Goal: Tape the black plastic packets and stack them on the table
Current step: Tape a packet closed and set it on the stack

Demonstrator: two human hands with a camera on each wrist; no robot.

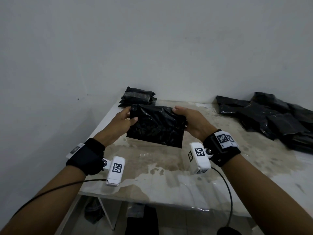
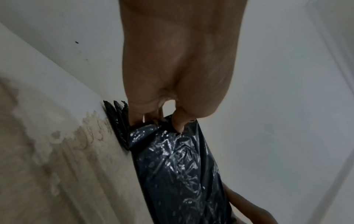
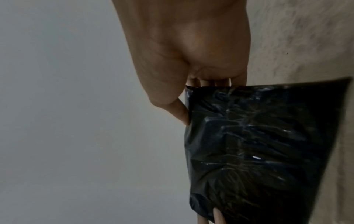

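Observation:
A crinkled black plastic packet (image 1: pixel 155 125) hangs above the middle of the table, tilted toward me. My left hand (image 1: pixel 126 117) pinches its left edge between thumb and fingers, and my right hand (image 1: pixel 188 118) grips its right edge. The left wrist view shows the thumb on top of the packet (image 2: pixel 178 166) with fingers under it. Seen from the right wrist, the thumb presses one corner of the packet (image 3: pixel 254 144). A small stack of packets (image 1: pixel 138 96) lies at the table's far left corner. No tape is in view.
A loose pile of black packets (image 1: pixel 274 117) covers the right side of the stained table (image 1: pixel 160 168). A pale wall stands close behind and to the left. Dark things lie on the floor under the table's front edge.

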